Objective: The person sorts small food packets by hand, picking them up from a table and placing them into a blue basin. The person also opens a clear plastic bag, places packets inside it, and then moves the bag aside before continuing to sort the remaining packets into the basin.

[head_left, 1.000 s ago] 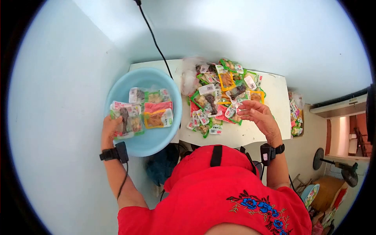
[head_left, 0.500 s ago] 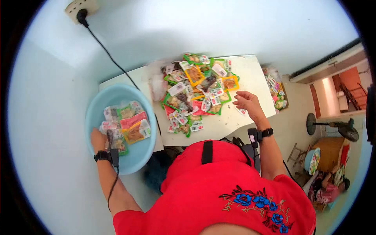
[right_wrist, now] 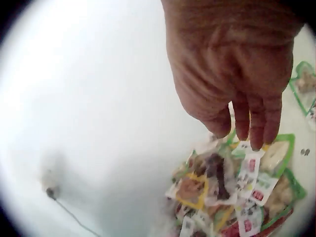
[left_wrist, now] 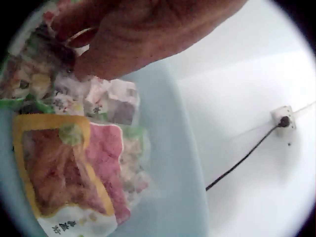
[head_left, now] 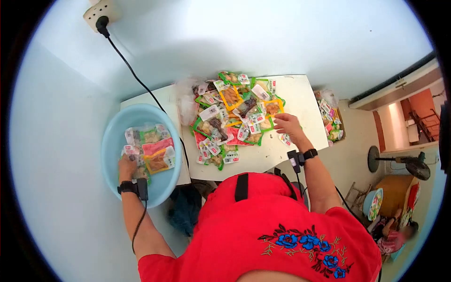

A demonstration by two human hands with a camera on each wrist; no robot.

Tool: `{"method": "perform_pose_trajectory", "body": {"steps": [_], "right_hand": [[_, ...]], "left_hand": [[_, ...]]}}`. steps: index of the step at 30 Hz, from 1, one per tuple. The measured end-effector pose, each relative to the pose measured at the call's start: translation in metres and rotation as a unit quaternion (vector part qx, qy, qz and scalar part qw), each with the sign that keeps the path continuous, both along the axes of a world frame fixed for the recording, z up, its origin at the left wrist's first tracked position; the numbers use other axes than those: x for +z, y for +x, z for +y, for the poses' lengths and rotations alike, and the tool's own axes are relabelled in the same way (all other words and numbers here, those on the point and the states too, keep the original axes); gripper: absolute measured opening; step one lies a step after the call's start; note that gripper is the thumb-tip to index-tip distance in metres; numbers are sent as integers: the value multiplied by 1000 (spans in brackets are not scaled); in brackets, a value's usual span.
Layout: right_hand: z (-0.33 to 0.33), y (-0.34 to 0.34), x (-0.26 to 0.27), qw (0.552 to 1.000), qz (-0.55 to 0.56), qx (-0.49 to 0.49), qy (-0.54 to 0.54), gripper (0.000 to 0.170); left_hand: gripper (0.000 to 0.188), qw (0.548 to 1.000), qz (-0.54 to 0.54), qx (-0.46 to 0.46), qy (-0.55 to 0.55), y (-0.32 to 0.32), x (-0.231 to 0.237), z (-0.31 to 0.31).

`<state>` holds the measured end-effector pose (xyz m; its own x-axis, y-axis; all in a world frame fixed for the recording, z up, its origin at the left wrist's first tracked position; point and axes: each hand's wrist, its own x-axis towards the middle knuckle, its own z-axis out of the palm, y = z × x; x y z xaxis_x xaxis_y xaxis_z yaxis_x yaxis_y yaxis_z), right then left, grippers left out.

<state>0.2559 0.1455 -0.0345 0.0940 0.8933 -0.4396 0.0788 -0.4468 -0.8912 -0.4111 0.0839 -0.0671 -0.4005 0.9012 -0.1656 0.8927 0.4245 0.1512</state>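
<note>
In the light blue basin (head_left: pixel 109 141), several clear food packets lie together. My left hand (head_left: pixel 127 168) is down inside it, its thumb and fingers at the edge of a packet with a dark drumstick (left_wrist: pixel 47 49), gripping it. Beside that lie a yellow-edged packet (left_wrist: pixel 64 168) and a pink packet (left_wrist: pixel 106 168). On the white table, my right hand (head_left: pixel 290 129) hangs with loosely extended fingers at the right side of a heap of food packets (head_left: pixel 230 117). Nothing shows between these fingers. In the right wrist view its fingertips overlap the top of the heap.
A black cable (head_left: pixel 136 73) runs from a wall socket (head_left: pixel 101 16) down behind the basin. Right of the white table (head_left: pixel 300 98) stands a box of packets (head_left: pixel 331 117). Farther right are a black fan (head_left: pixel 416 167), another basin (head_left: pixel 373 204) and a seated person (head_left: pixel 392 239).
My left hand has lowered the drumstick packet into the basin, onto the other packets. My right hand stays by the heap with its fingers free. The head view has shifted.
</note>
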Motion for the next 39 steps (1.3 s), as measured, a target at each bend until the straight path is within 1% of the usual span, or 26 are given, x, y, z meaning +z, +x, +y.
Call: {"method": "perform_pose_trajectory", "body": {"steps": [2,3,6,7,8,10,12,13,16,17,18,20,21,22,23,24,25,26,28,29,32,33,36,37,38,39], "right_hand": [[16,-33,3,993,-36,108,19,29],[25,-50,3,988,-35,148,24,31],[52,-103,-6,965,-43,255,43,36],[62,-122,-8,962,-29,268,42,36],[70,-141,-11,959,-16,281,41,36],[85,-176,-19,956,11,292,19,38],[99,-207,-27,956,37,289,-22,39],[108,-217,-21,943,9,327,-62,44],[120,-252,-41,945,24,322,-47,50],[121,-258,-40,942,73,323,-55,52],[124,-262,-43,939,52,332,-69,51],[133,-268,-53,933,9,347,-98,48],[134,-267,-54,941,31,323,-98,37],[134,-262,-55,945,37,319,-64,33],[136,-255,-56,948,42,314,-28,30],[139,-250,-54,951,45,307,10,27],[142,-247,-53,954,20,296,30,23],[144,-242,-52,955,34,288,65,23],[143,-227,-36,951,60,270,137,23],[139,-218,-24,952,15,269,143,26],[130,-198,4,952,18,254,172,29],[129,-194,12,953,25,252,169,21],[118,-168,41,954,130,217,159,20],[115,-160,51,957,130,207,153,20],[111,-150,61,956,129,208,161,21],[108,-138,71,955,128,209,169,22]], "left_hand": [[47,994,-91,-8,54,29,37,-6],[49,987,-136,-14,81,50,55,-11],[59,980,-71,-63,176,86,80,-27],[54,983,-61,-45,168,112,105,-32],[52,974,-144,-18,171,133,119,-39],[47,935,-306,34,177,170,138,-52],[39,897,-402,-38,181,215,154,-64],[36,899,-406,-39,162,233,151,-74],[31,899,-421,-59,111,277,143,-101],[31,894,-435,-58,94,285,133,-108],[32,888,-450,-57,77,292,122,-113],[35,880,-465,-56,82,302,111,-121],[35,878,-473,-36,66,306,116,-120],[36,875,-482,-15,52,309,120,-119],[37,883,-466,-11,56,309,116,-119],[38,890,-451,-8,61,307,106,-118],[39,897,-437,-7,66,305,94,-117],[43,897,-432,-17,94,304,82,-116],[48,899,-429,11,84,307,74,-105],[54,900,-426,-3,92,305,59,-102],[57,901,-412,-6,135,311,40,-83],[62,901,-414,-6,129,314,43,-75],[64,887,-430,-31,163,323,53,-53],[68,903,-404,-20,147,321,40,-46],[69,892,-422,-14,160,322,29,-42],[69,882,-439,-8,172,325,29,-32]]}}
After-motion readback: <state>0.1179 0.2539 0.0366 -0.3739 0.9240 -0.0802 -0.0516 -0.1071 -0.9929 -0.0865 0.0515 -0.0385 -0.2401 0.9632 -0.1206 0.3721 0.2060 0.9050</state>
